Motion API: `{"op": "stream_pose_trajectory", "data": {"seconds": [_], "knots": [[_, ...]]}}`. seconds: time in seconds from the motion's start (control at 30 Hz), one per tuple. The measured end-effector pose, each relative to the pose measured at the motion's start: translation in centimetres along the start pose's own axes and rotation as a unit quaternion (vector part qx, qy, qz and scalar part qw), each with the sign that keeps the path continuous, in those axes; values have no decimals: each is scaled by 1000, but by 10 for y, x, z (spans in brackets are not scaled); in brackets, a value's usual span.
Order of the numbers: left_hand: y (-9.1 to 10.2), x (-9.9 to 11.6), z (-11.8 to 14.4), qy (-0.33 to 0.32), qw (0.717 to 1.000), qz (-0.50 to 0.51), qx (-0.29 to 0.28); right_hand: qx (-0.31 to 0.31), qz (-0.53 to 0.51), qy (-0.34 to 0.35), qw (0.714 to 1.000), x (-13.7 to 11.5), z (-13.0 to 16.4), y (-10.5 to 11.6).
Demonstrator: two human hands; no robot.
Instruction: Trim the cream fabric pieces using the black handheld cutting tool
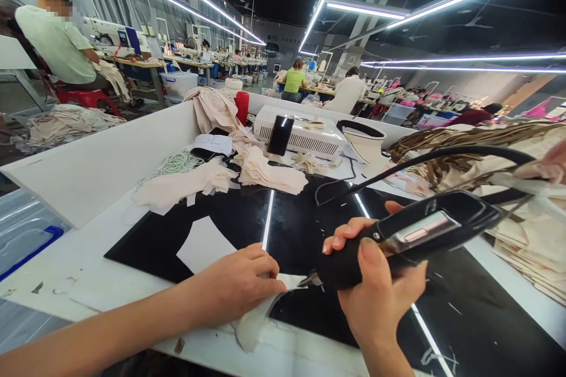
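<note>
My right hand [375, 288] is wrapped around a black handheld electric cutter [411, 235] with a silver panel on its side. Its narrow metal tip [311, 280] points left and touches, or nearly touches, the edge of a small off-white fabric piece [254, 327]. My left hand [243, 283] is closed, thumb and fingers pressed on that piece close to the tip; part of the piece lies under the fingers. A white cut shape [206, 247] lies flat just beyond my left hand, on the glossy black board [305, 230].
Stacked cream fabric pieces [272, 171], green cord [177, 162], a phone [280, 135] and a white vented machine [300, 129] stand behind the board. A black cable [424, 159] arches rightward. Another person's hand [546, 165] reaches in at right, above fabric stacks [530, 247].
</note>
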State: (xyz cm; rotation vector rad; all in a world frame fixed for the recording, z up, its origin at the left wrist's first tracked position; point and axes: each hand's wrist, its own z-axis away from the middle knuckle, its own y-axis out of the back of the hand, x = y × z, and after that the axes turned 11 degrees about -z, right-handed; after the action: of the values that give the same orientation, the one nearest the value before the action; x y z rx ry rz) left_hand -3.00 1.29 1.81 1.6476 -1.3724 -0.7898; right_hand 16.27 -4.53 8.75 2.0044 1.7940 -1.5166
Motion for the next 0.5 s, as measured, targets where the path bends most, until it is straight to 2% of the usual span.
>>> {"op": "stream_pose_trajectory", "data": {"seconds": [0.3, 0.5], "knots": [[2, 0, -1, 2, 1000, -5, -8, -8, 13, -16, 1000, 1, 3, 1], [1, 0, 0, 0, 1000, -1, -2, 16, 16, 16, 1000, -3, -3, 5]]}}
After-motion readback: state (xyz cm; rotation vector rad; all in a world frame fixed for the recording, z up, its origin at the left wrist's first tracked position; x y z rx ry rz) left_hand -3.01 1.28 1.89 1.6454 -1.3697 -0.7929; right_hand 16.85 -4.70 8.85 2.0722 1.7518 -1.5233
